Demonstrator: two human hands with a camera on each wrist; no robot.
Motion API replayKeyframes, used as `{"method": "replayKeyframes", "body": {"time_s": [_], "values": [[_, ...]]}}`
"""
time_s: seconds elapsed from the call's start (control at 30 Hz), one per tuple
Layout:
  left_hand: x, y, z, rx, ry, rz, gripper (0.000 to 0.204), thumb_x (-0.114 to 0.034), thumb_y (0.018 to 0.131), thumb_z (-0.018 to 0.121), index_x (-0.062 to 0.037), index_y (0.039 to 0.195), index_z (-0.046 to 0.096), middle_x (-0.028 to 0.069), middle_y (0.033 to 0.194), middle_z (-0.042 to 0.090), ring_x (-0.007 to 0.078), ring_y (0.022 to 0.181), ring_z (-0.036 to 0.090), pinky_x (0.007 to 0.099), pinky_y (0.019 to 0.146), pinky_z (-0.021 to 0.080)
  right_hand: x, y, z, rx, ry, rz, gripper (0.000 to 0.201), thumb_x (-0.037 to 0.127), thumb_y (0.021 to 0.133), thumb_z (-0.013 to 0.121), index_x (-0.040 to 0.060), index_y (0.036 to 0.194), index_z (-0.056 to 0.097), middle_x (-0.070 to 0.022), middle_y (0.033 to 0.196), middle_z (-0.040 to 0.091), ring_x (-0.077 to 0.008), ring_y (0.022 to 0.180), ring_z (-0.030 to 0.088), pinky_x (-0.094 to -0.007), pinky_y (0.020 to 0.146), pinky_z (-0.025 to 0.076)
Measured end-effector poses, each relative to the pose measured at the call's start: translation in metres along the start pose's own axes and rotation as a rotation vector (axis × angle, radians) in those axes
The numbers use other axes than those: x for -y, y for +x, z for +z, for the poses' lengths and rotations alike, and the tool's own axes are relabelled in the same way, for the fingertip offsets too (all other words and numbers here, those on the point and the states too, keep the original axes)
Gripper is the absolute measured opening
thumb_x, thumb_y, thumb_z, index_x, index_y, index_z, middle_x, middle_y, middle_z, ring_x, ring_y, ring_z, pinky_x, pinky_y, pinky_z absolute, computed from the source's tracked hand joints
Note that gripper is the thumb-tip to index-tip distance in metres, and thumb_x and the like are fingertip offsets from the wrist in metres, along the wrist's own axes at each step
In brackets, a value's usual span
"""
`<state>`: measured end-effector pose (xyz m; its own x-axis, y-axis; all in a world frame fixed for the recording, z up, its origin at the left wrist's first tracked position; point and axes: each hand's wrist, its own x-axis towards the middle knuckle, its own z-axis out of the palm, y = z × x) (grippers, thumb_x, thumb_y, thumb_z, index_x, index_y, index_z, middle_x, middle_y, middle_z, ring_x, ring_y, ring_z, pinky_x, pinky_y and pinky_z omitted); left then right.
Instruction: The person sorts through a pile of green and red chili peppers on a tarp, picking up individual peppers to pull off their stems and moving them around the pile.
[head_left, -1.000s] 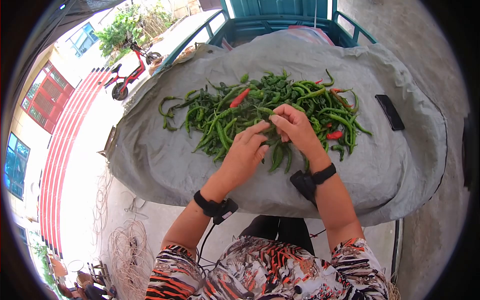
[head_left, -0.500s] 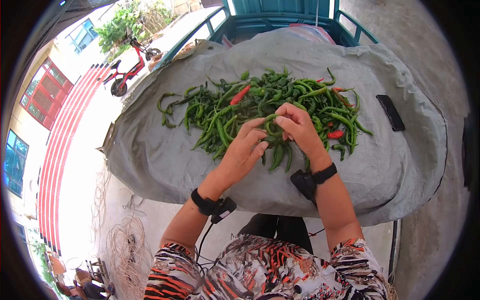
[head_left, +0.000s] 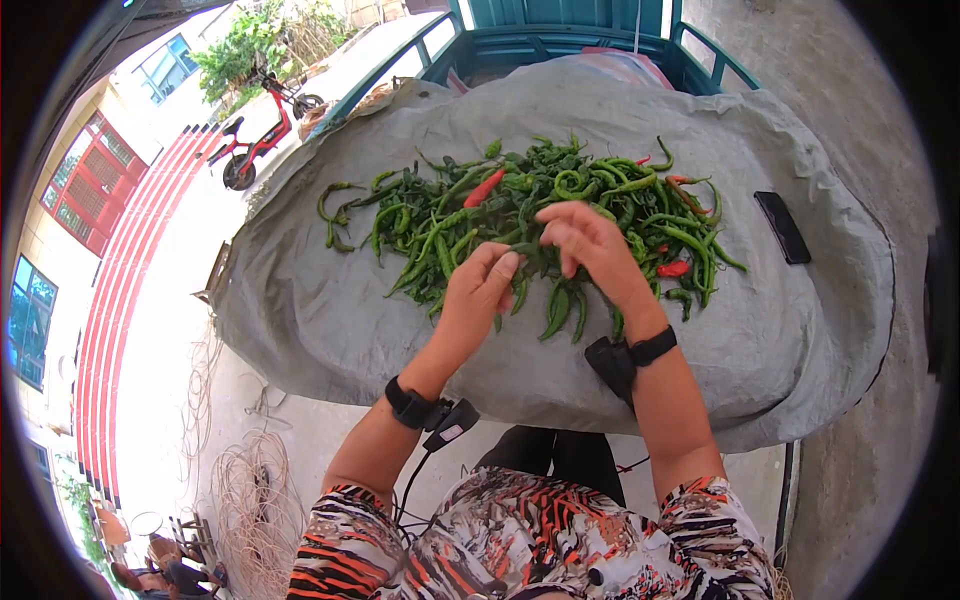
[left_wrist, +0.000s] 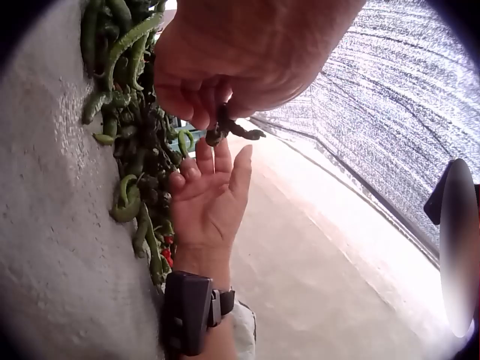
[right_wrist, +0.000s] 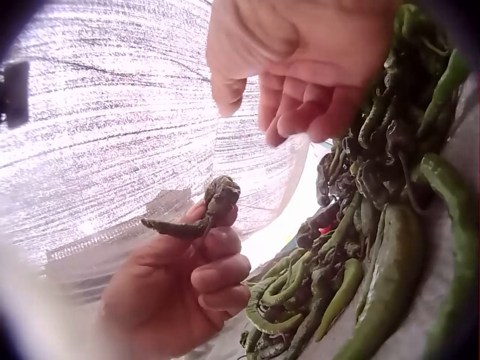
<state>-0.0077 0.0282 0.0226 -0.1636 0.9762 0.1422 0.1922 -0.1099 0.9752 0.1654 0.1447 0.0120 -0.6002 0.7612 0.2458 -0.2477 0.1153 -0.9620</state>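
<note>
In the head view a heap of green chili peppers (head_left: 440, 235) lies on a grey cloth (head_left: 340, 325). My left hand (head_left: 478, 295) is over the heap's near side. Its thumb and forefinger pinch a dark, wrinkled chili pepper (right_wrist: 221, 196), whose thin end sticks out sideways in the right wrist view. Facing it, my right hand (head_left: 597, 252) is raised with loosely bent fingers and nothing in them. The left wrist view shows that hand's palm (left_wrist: 206, 214) turned up, just below the pinched pepper. Beyond the right hand, a curled green pepper (head_left: 570, 186) rests on the heap.
Red peppers (head_left: 484, 189) show among the green ones. A black phone (head_left: 782, 228) lies on the cloth at the right. Behind the cloth stands a teal cart bed (head_left: 560, 45). A red scooter (head_left: 262, 140) is parked at the far left, with coiled wire (head_left: 258, 500) on the ground.
Half a second ago both hands held a curled green pepper between them. The hands have since parted, a curled pepper shows on the heap, and the left hand pinches a dark pepper.
</note>
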Motion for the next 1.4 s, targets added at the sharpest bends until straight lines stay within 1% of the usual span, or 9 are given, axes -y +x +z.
{"method": "replayKeyframes", "body": {"time_s": [0.07, 0.2, 0.4, 0.63, 0.83, 0.87, 0.97, 1.17, 1.4], "values": [[0.003, 0.002, 0.0, 0.03, -0.047, -0.013, 0.027, -0.028, 0.103, 0.051, -0.0028, 0.109, 0.059, -0.0021, 0.075, 0.053, 0.0053, 0.062, 0.051, 0.021, 0.057, 0.041, -0.003, -0.003, 0.006, 0.143, -0.085, 0.037, 0.022, 0.016, 0.092, 0.067, 0.0048, 0.111, 0.064, 0.0006, 0.089, 0.063, -0.0043, 0.061, 0.053, -0.0199, 0.055, 0.044], [0.004, 0.002, 0.005, -0.071, -0.391, -0.067, 0.023, -0.024, 0.103, 0.052, -0.0033, 0.112, 0.055, 0.0003, 0.082, 0.055, 0.0067, 0.064, 0.052, 0.0219, 0.057, 0.043, -0.003, -0.001, 0.008, 0.067, -0.115, 0.036, 0.018, 0.014, 0.091, 0.068, 0.0043, 0.106, 0.064, 0.0025, 0.084, 0.062, -0.0043, 0.061, 0.054, -0.0202, 0.054, 0.043], [0.008, 0.003, 0.013, 0.079, -0.125, -0.067, 0.025, -0.028, 0.104, 0.047, -0.0047, 0.11, 0.054, 0.002, 0.089, 0.059, 0.0088, 0.069, 0.055, 0.0246, 0.066, 0.045, -0.003, 0.001, 0.006, -0.048, -0.036, -0.039, 0.017, 0.015, 0.091, 0.069, 0.0033, 0.103, 0.064, 0.0026, 0.081, 0.062, -0.0046, 0.06, 0.053, -0.0203, 0.053, 0.043], [0.011, 0.007, 0.014, -0.059, -0.316, -0.08, 0.021, -0.024, 0.101, 0.053, -0.0049, 0.109, 0.056, 0.0038, 0.092, 0.06, 0.0101, 0.072, 0.057, 0.0251, 0.068, 0.046, -0.008, 0.003, 0.0, -0.194, 0.006, -0.071, 0.018, 0.014, 0.091, 0.068, 0.0022, 0.104, 0.062, -0.0026, 0.087, 0.064, -0.0035, 0.058, 0.052, -0.0188, 0.049, 0.043], [0.032, 0.002, 0.033, 0.054, 0.515, 0.194, 0.047, -0.025, 0.083, 0.074, -0.0008, 0.118, 0.054, 0.0099, 0.099, 0.061, 0.0185, 0.072, 0.059, 0.0298, 0.069, 0.049, 0.0, 0.005, -0.002, -0.341, 0.224, -0.158, 0.034, 0.017, 0.094, 0.062, 0.0025, 0.123, 0.053, -0.011, 0.102, 0.067, -0.0072, 0.056, 0.054, -0.0214, 0.051, 0.047], [0.037, 0.001, 0.038, 0.039, 0.648, 0.253, 0.058, -0.031, 0.079, 0.076, -0.001, 0.122, 0.051, 0.0139, 0.106, 0.06, 0.0266, 0.077, 0.062, 0.0355, 0.069, 0.051, -0.001, 0.005, -0.004, -0.342, 0.237, -0.144, 0.033, 0.019, 0.095, 0.061, 0.0027, 0.122, 0.054, -0.0101, 0.1, 0.067, -0.0072, 0.055, 0.054, -0.0218, 0.051, 0.047], [0.026, -0.001, 0.056, 0.042, 0.848, 0.144, 0.066, -0.037, 0.077, 0.077, -0.0023, 0.124, 0.048, 0.0167, 0.111, 0.059, 0.0341, 0.084, 0.065, 0.042, 0.073, 0.053, -0.005, 0.004, -0.011, -0.319, 0.264, -0.112, 0.03, 0.023, 0.096, 0.058, 0.0038, 0.119, 0.056, -0.0075, 0.095, 0.067, -0.0073, 0.055, 0.054, -0.0226, 0.051, 0.047], [0.016, 0.007, 0.076, 0.072, 0.943, -0.005, 0.063, -0.034, 0.076, 0.073, -0.0029, 0.123, 0.046, 0.0187, 0.11, 0.058, 0.0393, 0.092, 0.065, 0.0469, 0.078, 0.052, -0.005, 0.004, -0.01, -0.292, 0.279, -0.096, 0.027, 0.025, 0.096, 0.057, 0.0059, 0.116, 0.059, -0.0041, 0.088, 0.065, -0.0074, 0.056, 0.053, -0.0222, 0.051, 0.045], [0.034, 0.005, 0.042, -0.058, 0.732, 0.236, 0.05, -0.019, 0.079, 0.065, 0.0022, 0.123, 0.052, 0.023, 0.11, 0.063, 0.0365, 0.089, 0.065, 0.044, 0.078, 0.051, -0.004, 0.004, -0.013, -0.243, 0.264, -0.07, 0.026, 0.026, 0.096, 0.057, 0.0063, 0.113, 0.061, -0.0035, 0.087, 0.064, -0.007, 0.056, 0.054, -0.0221, 0.052, 0.046]]}}
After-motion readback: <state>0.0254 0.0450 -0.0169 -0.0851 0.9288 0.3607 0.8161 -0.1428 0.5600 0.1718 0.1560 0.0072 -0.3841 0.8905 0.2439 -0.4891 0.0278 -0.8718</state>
